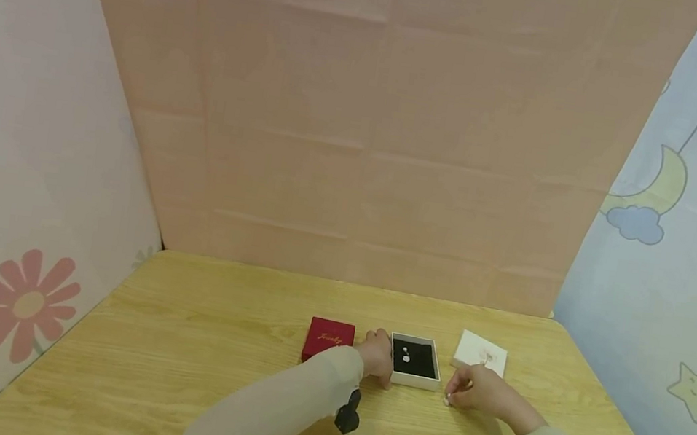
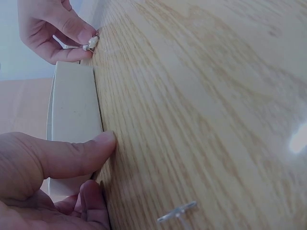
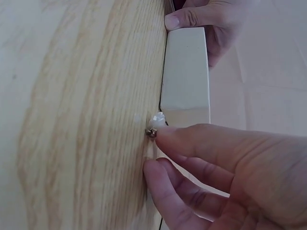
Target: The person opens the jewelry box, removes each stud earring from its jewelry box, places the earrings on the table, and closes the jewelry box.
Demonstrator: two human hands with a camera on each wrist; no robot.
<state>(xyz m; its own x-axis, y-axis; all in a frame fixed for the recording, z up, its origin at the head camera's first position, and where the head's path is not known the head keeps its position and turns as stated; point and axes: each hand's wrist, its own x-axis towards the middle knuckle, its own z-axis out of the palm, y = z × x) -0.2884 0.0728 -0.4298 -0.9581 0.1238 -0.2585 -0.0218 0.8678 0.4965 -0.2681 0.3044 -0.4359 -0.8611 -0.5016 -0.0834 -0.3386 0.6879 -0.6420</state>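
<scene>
An open white jewelry box (image 1: pixel 419 383) with a black lining (image 1: pixel 425 361) stands on the table, and a small white earring (image 1: pixel 405 359) lies on that lining. My left hand (image 1: pixel 376 356) holds the box at its left end; in the left wrist view its thumb (image 2: pixel 72 155) lies along the near wall, with some fingers curled and partly hidden behind the end. Right of the box, my right hand (image 1: pixel 481 391) pinches an earring (image 3: pixel 157 120) with a white flower and a small bead, low over the tabletop.
A red box (image 1: pixel 329 334) with gold lettering lies left of the left hand. Behind the right hand is a white lid (image 1: pixel 478 348) with a printed design. The wooden table (image 1: pixel 209 324) meets walls at the back and sides.
</scene>
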